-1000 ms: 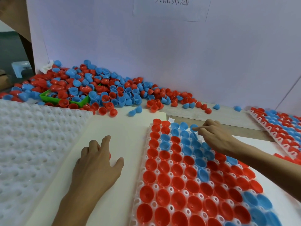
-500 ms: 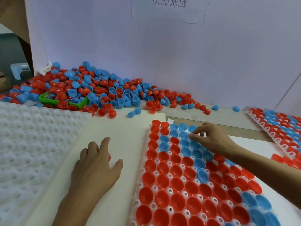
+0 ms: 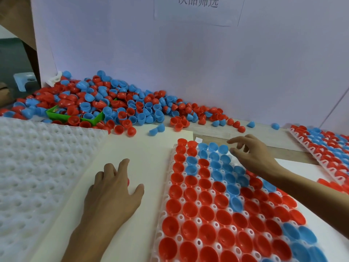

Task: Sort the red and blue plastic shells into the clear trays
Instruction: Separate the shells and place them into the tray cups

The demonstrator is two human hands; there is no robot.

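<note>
A clear tray (image 3: 171, 183) in front of me is packed with red and blue shells set open side up. My right hand (image 3: 252, 154) hovers over its far right corner with fingers spread and nothing visible between them. My left hand (image 3: 113, 193) lies palm down on the white board left of the tray; a bit of red shell (image 3: 128, 182) shows under its fingers. A big pile of loose red and blue shells (image 3: 120, 106) lies along the back wall.
A stack of white dimpled trays (image 3: 37, 167) fills the left side. A green bin (image 3: 75, 115) sits buried in the pile. Another filled tray (image 3: 324, 148) lies at the right edge. A few single shells (image 3: 156, 129) lie near the pile's front.
My right hand has lifted off the tray's far rows and spread its fingers, having pinched at a blue shell before. The left hand has stayed put.
</note>
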